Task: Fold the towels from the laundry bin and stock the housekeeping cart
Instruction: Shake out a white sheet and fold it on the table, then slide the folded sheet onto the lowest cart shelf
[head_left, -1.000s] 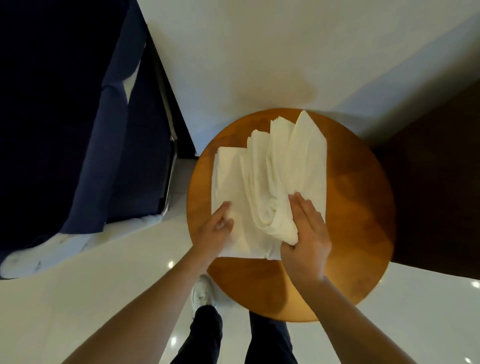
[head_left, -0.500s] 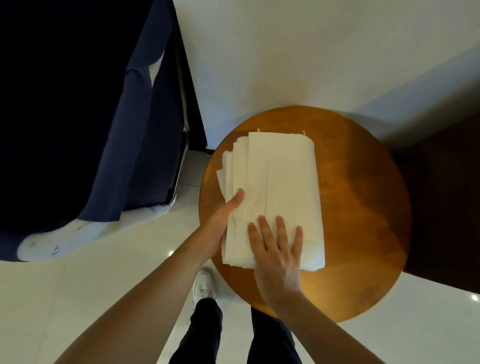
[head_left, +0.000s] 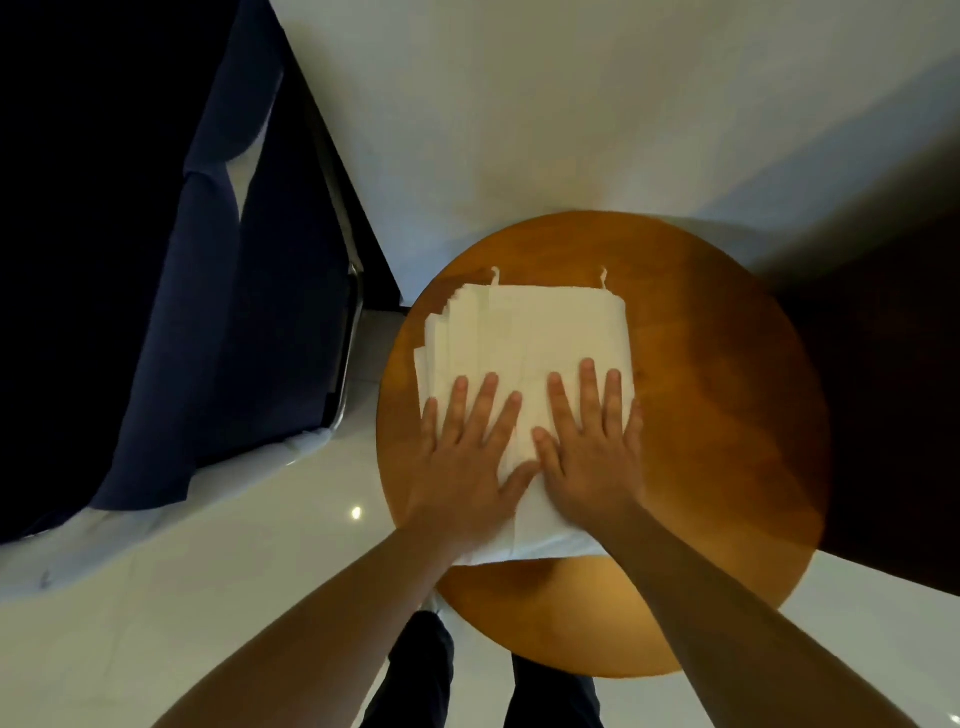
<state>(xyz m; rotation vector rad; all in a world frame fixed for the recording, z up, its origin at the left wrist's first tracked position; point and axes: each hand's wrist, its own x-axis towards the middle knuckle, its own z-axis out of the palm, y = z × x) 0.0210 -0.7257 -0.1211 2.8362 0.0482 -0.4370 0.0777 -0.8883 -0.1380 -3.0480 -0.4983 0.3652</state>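
A white folded towel (head_left: 540, 332) lies flat on a round wooden table (head_left: 727, 415), its layered edges showing along the left side. My left hand (head_left: 467, 452) presses flat on the towel's near left part, fingers spread and straight. Beside it, my right hand (head_left: 592, 441) presses flat on the near right part, fingers straight. The two thumbs almost touch in the middle. Two small loops stick out at the towel's far edge.
A dark blue fabric bag on a metal frame (head_left: 208, 312) stands to the left of the table. A white wall (head_left: 571, 104) rises behind the table, and dark wood (head_left: 883, 415) lies to the right. My legs and the glossy floor (head_left: 156, 597) are below.
The loose towel layer was folded over flat. My left hand moved from the towel's left edge onto its top, and both hands now lie flat side by side.
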